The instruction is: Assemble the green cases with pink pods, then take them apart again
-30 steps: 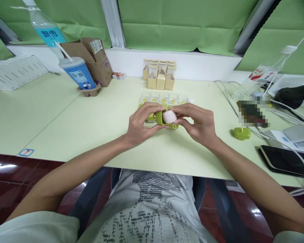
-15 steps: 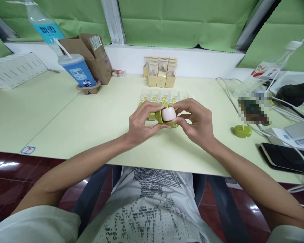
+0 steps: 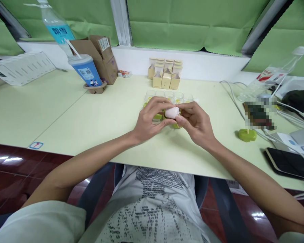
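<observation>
A small pale-pink rounded case is held up between both hands above the table. A green cover, mostly hidden behind it, shows only as a thin rim at its edges. My left hand is closed around the left side, fingertips on top and thumb beneath. From the right, my right hand pinches the case, its thumb pressing on the front near the edge. Just behind the hands stand rows of small clear containers with yellow marks, and green pieces lie partly hidden below the fingers.
Small open cardboard boxes stand by the wall. At left are a blue cup, a brown carton and white boxes. A green piece, a phone, cables and a plastic bottle occupy the right.
The pink case has turned, so less of the green cover shows around it. My left fingers have come further over its top. The whole view has shifted slightly.
</observation>
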`<action>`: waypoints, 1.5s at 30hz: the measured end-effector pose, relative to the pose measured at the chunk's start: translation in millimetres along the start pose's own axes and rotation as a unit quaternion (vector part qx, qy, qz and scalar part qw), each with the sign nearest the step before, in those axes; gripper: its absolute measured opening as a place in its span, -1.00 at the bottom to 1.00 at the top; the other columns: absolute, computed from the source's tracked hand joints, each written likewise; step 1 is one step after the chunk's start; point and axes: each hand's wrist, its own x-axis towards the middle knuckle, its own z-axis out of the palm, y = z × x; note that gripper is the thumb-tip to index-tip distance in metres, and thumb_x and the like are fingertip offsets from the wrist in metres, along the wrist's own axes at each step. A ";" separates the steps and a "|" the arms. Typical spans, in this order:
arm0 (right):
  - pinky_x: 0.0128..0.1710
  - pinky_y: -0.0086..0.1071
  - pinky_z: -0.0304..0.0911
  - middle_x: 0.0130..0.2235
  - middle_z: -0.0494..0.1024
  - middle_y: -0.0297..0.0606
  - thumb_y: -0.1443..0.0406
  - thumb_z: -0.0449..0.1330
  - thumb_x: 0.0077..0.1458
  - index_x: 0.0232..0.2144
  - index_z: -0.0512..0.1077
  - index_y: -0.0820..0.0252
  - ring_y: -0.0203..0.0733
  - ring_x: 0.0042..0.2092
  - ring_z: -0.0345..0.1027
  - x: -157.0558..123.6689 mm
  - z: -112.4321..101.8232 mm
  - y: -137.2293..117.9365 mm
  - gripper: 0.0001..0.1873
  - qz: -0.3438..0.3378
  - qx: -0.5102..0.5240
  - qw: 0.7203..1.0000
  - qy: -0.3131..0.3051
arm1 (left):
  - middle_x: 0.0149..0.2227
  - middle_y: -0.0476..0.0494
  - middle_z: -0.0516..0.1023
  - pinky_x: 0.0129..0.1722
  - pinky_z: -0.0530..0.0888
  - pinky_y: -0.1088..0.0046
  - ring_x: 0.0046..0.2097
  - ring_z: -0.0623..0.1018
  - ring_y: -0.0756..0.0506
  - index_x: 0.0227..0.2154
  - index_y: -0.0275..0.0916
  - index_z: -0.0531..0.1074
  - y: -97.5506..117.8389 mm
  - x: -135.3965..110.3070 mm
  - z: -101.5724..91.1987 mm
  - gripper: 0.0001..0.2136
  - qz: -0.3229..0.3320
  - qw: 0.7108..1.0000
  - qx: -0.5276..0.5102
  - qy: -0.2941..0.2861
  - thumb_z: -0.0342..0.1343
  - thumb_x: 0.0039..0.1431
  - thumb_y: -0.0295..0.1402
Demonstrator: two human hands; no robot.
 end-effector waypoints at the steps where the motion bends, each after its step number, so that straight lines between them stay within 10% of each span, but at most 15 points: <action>1: 0.00 -0.19 0.66 0.16 0.74 -0.19 0.11 0.40 0.44 0.12 0.63 -0.13 -0.05 0.10 0.70 -1.1 0.8 0.1 -0.74 -0.026 -0.021 0.999 0.015 | 0.10 -0.19 0.64 -0.13 0.77 0.29 0.17 0.67 -0.20 0.20 0.01 0.54 2.6 0.5 -0.5 -0.60 -0.007 1.000 -0.007 0.001 0.37 0.43 0.00; 14: 0.10 0.01 0.73 0.12 0.80 -0.12 0.09 0.15 0.59 0.18 0.68 0.01 0.08 0.11 0.75 -9.4 13.6 6.5 -0.63 -0.126 -0.216 0.960 0.126 | -0.06 -0.18 0.68 -0.01 0.68 0.19 -0.01 0.67 -0.15 0.22 -0.11 0.63 3.6 10.1 -1.0 -0.66 0.095 0.994 0.035 0.035 0.37 0.46 -0.26; 22: -0.26 -0.19 0.70 0.05 0.81 -0.19 0.05 0.20 0.58 0.13 0.69 -0.05 -0.09 -0.22 0.74 -12.3 16.1 8.3 -0.67 -0.107 -0.216 0.959 0.149 | -0.11 -0.18 0.66 -0.05 0.67 0.12 -0.05 0.66 -0.18 0.16 -0.10 0.65 0.3 8.3 0.7 -0.72 0.077 0.994 0.079 -0.008 0.28 0.52 -0.14; 35: -0.20 -0.09 0.60 0.04 0.69 -0.17 -0.17 0.35 0.38 0.30 0.58 -0.13 -0.05 -0.19 0.54 3.4 -2.6 4.5 -0.42 -0.052 -0.221 0.973 0.044 | 0.26 -0.23 0.70 -0.06 0.81 0.31 0.31 0.68 -0.23 0.25 -0.06 0.62 1.4 -0.8 3.9 -0.59 -0.118 0.986 -0.120 0.016 0.40 0.44 -0.09; 40: -0.01 -0.02 0.63 0.15 0.64 -0.09 -0.17 0.27 0.43 0.28 0.57 -0.08 0.12 0.11 0.59 17.8 -34.1 10.0 -0.44 -0.051 -0.304 0.942 0.133 | 0.16 -0.16 0.78 0.30 0.68 -0.05 0.35 0.64 -0.22 0.20 -0.05 0.65 9.9 -0.5 4.3 -0.72 -0.014 0.997 -0.072 -0.028 0.26 0.53 -0.40; 45: -0.25 -0.15 0.61 0.18 0.63 -0.10 -0.17 0.40 0.27 0.28 0.54 -0.02 -0.05 -0.20 0.63 31.5 -98.1 28.1 -0.32 0.035 -0.329 0.940 0.077 | 0.10 -0.22 0.77 0.20 0.67 -0.01 0.25 0.62 -0.27 0.13 -0.21 0.63 10.9 -6.9 9.0 -0.78 0.057 0.977 0.092 -0.186 0.23 0.52 -0.42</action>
